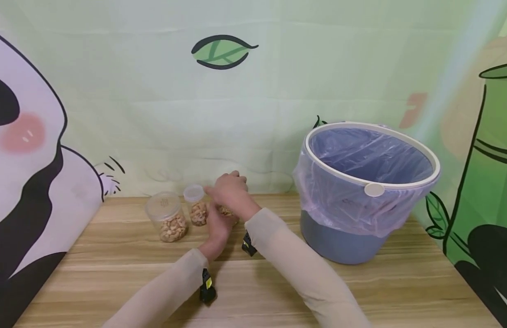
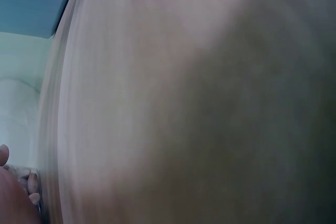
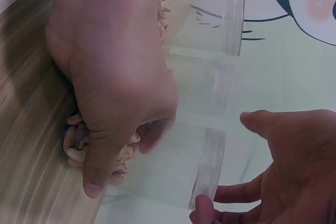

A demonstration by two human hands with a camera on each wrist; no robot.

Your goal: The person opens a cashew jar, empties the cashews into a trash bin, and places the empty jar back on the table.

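Note:
Three clear jars of nuts stand in a row on the table. My left hand (image 1: 220, 224) grips the lower body of the rightmost jar (image 3: 163, 166), thumb and fingers around the nuts. Over its clear lid (image 3: 207, 166) is my right hand (image 1: 232, 190), fingertips right at the lid's edge and thumb spread away from it. Beside my left hand stands the small middle jar (image 1: 198, 212), and farther left the larger jar (image 1: 171, 223). Blurred fabric fills most of the left wrist view, with some nuts (image 2: 32, 182) at its edge.
A blue-grey bin (image 1: 343, 241) with a white rim (image 1: 433, 168) and a thin plastic liner (image 1: 339, 205) stands on the right of the wooden table (image 1: 253, 291). Behind hangs a pale green printed cloth (image 1: 155, 68).

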